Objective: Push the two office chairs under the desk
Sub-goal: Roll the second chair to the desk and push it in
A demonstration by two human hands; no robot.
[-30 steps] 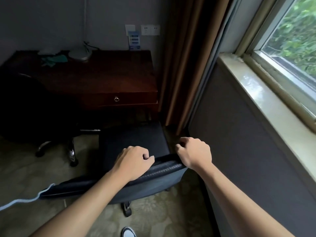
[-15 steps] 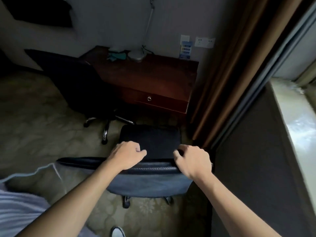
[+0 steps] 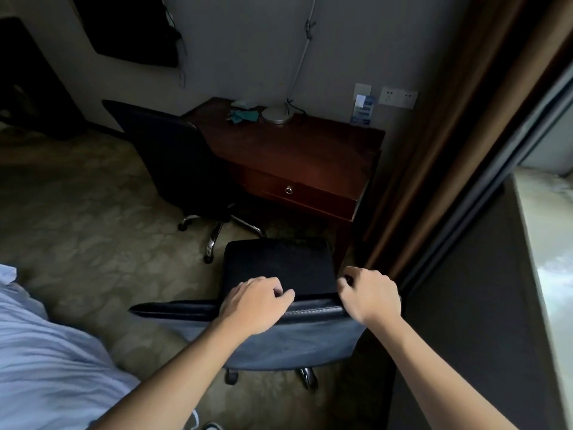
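A black office chair (image 3: 279,268) stands just in front of me, its seat facing the dark wooden desk (image 3: 297,147) with a gap between them. My left hand (image 3: 254,302) and my right hand (image 3: 369,296) both grip the top edge of its backrest. A second black office chair (image 3: 167,153) stands at the desk's left side, its seat partly under the desktop and its chrome wheeled base showing.
A brown curtain (image 3: 446,135) and a dark wall under the window sill (image 3: 545,243) close off the right. A bed with a white sheet (image 3: 40,361) lies at the lower left. A lamp base (image 3: 276,114) and small items sit on the desk. Patterned carpet (image 3: 77,228) covers the floor.
The near chair has rolled back from the desk with both hands still gripping its backrest. My view has swung left and pulled back, bringing the second chair and the bed into sight.
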